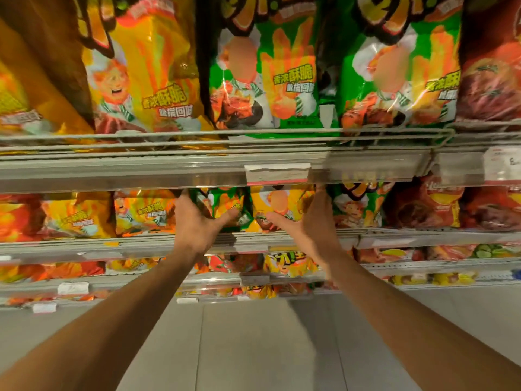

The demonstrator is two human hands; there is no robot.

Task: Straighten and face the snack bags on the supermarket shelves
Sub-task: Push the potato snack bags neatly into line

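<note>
On the second shelf a small green snack bag (225, 203) stands beside a small yellow snack bag (282, 201). My left hand (194, 224) holds the green bag from its left side, thumb laid across its front. My right hand (313, 224) holds the yellow bag from its right side, thumb across the front. The fingers of both hands are hidden behind the bags and under the shelf edge. More yellow bags (143, 213) stand to the left, another green bag (358, 210) and red bags (428, 207) to the right.
The top shelf carries large bags behind a wire rail (197, 134): yellow (146, 80), two green (265, 80), red (493, 80). A price strip (112, 172) with a tag (277, 172) overhangs my hands. Lower shelves (282, 266) hold more snacks above grey floor (267, 348).
</note>
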